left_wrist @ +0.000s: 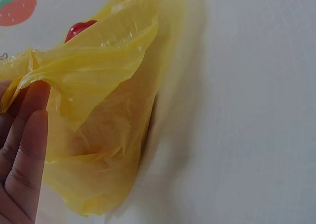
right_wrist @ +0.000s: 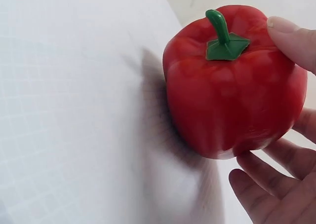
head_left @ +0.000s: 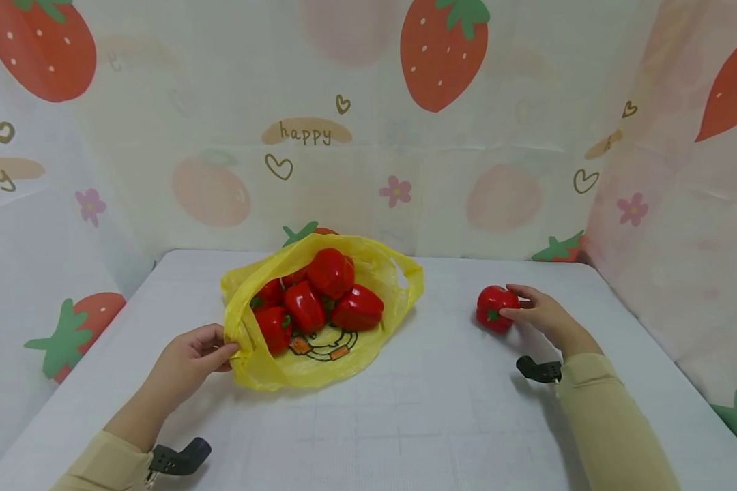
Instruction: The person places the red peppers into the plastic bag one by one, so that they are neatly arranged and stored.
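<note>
A yellow plastic bag (head_left: pixel 368 351) lies on its side, its mouth facing the front, with several red bell peppers (head_left: pixel 305 306) inside. My left hand (head_left: pixel 187 365) pinches the left edge of the bag's mouth between thumb and fingers. In the left wrist view the bag's film (left_wrist: pixel 103 71) folds over the fingertips (left_wrist: pixel 37 93). Off to the right, my right hand (head_left: pixel 543 317) holds a single red bell pepper (head_left: pixel 494 307). The right wrist view shows its green stem (right_wrist: pixel 222 34), with the thumb on one side of the pepper and fingers curled at the other.
Both hands work over a white table (head_left: pixel 381 436) with a faint grid pattern. Behind it and at the sides hangs a strawberry-print backdrop (head_left: pixel 356 191). A black wrist device (head_left: pixel 181 457) juts out by the left sleeve, another black device (head_left: pixel 537 369) by the right.
</note>
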Motion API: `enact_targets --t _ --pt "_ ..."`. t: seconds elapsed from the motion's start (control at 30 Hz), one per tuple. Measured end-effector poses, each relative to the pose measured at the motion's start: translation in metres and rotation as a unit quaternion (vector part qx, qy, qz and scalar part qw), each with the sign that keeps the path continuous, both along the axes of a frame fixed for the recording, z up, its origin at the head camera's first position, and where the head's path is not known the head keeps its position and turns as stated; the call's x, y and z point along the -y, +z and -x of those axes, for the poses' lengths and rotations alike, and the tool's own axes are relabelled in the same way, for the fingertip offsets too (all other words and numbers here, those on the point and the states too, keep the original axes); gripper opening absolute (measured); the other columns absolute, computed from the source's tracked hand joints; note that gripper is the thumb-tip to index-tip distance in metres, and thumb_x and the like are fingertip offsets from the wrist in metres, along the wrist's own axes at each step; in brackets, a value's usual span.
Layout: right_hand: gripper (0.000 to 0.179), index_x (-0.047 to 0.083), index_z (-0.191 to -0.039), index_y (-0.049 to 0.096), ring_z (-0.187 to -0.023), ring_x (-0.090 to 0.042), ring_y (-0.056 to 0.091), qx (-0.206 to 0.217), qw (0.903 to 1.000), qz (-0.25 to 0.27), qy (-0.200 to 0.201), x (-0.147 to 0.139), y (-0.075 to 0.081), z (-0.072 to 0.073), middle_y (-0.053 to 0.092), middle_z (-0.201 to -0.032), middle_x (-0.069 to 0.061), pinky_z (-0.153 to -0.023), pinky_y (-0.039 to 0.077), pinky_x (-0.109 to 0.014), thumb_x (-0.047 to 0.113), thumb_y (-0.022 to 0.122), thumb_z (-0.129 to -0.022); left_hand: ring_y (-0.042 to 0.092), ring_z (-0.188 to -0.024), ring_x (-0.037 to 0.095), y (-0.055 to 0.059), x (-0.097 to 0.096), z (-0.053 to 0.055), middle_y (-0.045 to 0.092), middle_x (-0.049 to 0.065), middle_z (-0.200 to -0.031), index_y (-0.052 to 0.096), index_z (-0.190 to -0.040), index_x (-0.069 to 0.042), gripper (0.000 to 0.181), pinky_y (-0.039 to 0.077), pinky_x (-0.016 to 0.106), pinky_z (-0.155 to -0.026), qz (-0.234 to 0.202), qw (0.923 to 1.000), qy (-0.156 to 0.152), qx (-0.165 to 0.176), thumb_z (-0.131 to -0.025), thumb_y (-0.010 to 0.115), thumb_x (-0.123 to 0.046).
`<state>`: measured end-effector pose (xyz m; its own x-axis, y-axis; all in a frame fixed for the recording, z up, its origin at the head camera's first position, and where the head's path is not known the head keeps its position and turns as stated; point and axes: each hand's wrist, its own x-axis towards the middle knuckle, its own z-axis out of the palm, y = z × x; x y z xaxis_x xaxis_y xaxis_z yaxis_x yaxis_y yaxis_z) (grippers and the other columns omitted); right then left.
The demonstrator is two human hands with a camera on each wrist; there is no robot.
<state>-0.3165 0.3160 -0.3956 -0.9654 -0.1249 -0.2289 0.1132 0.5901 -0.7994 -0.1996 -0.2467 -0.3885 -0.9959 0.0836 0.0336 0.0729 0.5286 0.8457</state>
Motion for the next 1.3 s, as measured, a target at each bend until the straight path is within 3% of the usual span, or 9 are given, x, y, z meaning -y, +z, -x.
enact_targets --t 0.5,0.93,1.3 --pt "0.085 0.01 -0.142 0.029 -0.128 -0.041 0.026 -0.019 0.9993 -0.01 -0.031 0.01 -0.005 -0.003 0.027 -0.142 -0.022 -0.1 0.033 -0.056 0.043 0.07 -0.076 0.063 -0.081 0.017 -0.002 0.0 0.001 0.061 0.011 -0.097 0.058 -0.103 -0.006 0.034 0.054 0.024 -0.071 -0.006 0.9999 -0.003 -0.008 -0.086 0.062 -0.035" --pt "0.081 0.011 -0.141 0.03 -0.127 -0.039 0.03 -0.065 0.9978 0.012 -0.012 0.028 0.013 -0.004 0.033 -0.14 -0.02 -0.098 0.036 -0.054 0.038 0.071 -0.077 0.063 -0.081 0.017 -0.002 0.0 0.001 0.061 0.011 -0.096 0.058 -0.103 -0.006 0.034 0.054 0.024 -0.071 -0.008 0.9999 -0.005 -0.011 -0.086 0.062 -0.035" --pt "0.072 0.012 -0.135 0.038 -0.122 -0.036 0.04 -0.101 0.9931 0.048 0.037 0.069 0.023 -0.008 0.039 -0.136 -0.014 -0.09 0.046 -0.048 0.032 0.074 -0.076 0.063 -0.081 0.017 -0.003 0.001 0.001 0.061 0.011 -0.097 0.059 -0.103 -0.006 0.034 0.054 0.025 -0.071 -0.014 0.9999 -0.005 -0.007 -0.086 0.062 -0.035"
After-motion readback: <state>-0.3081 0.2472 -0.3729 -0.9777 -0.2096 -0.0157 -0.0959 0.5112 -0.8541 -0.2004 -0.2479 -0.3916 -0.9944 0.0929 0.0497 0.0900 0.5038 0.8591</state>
